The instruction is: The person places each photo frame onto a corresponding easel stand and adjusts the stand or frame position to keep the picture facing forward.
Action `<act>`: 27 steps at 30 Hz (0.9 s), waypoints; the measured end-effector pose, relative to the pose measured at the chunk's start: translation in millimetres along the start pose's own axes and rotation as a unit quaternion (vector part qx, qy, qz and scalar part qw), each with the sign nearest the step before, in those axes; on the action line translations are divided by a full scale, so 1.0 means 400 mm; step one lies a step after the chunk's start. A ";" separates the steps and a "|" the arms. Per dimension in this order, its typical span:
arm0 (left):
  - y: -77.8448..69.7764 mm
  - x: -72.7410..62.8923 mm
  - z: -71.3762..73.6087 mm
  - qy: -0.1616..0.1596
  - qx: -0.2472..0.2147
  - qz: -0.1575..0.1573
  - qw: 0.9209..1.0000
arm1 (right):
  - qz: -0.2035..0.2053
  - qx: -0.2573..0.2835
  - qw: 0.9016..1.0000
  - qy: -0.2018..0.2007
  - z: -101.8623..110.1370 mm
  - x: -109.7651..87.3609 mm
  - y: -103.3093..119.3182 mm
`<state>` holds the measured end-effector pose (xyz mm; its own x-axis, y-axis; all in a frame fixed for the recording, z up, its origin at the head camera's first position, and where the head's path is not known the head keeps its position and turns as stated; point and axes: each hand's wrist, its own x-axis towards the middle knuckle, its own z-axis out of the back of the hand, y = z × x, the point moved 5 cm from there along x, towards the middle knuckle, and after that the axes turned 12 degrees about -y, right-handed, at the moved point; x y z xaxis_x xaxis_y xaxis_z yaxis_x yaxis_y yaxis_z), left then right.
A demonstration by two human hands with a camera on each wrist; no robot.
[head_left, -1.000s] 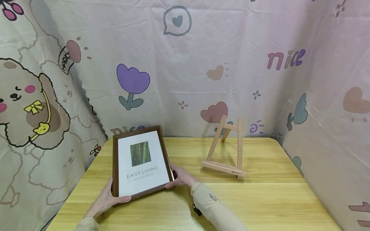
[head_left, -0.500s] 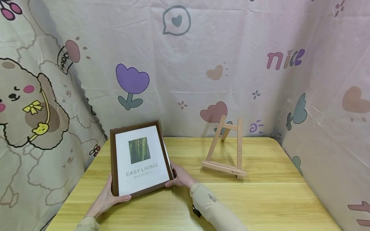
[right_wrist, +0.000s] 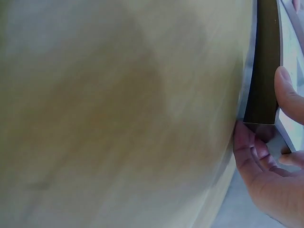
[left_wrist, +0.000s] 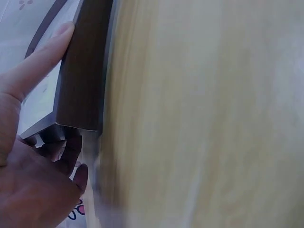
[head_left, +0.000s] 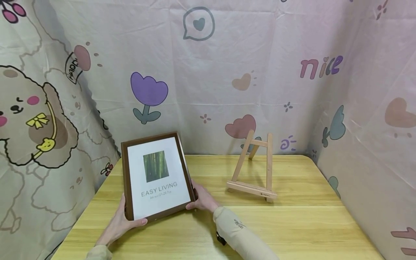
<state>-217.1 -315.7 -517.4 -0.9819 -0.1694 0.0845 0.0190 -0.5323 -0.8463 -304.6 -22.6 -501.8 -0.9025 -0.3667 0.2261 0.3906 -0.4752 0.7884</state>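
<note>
A brown picture frame (head_left: 156, 213) stands tilted back on the left of the table, its white insert and small green forest picture facing me. At its lower left corner my left hand (head_left: 121, 220) grips it, thumb over the front of the bottom edge. My right hand (head_left: 202, 198) holds the lower right corner the same way, with the other fingers mostly hidden behind. In the left wrist view, the fingers (left_wrist: 71, 154) curl round the frame's side. The right wrist view shows the thumb (right_wrist: 285, 90) on the front face. A wooden easel (head_left: 251, 188) stands upright to the right.
The wood-grain table (head_left: 305, 224) reaches back to a printed cloth backdrop (head_left: 208, 72), which also hangs along both sides. Between the picture frame and the easel lies a stretch of tabletop. The easel's back leg (head_left: 254, 151) rests near the table's rear edge.
The picture frame has tipped more upright, its top edge rising and shifting slightly left. Both hands keep their hold on the lower corners. The easel has not moved.
</note>
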 end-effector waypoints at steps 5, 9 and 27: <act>-0.013 0.002 0.001 -0.012 0.005 -0.014 1.000 | -0.008 0.002 1.000 -0.009 0.004 0.001 0.001; -0.022 0.002 0.000 -0.021 0.005 -0.025 0.999 | -0.014 -0.012 1.000 -0.018 0.010 -0.002 0.003; -0.061 0.008 -0.013 -0.056 0.019 -0.059 0.996 | -0.023 -0.022 0.998 -0.059 0.044 -0.016 0.007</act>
<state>-221.8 -298.8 -499.2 -0.9505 -0.1937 0.2430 -0.0869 -0.5850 -0.8064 -300.9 -7.4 -490.9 -0.9339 -0.2478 0.2576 0.3529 -0.5257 0.7740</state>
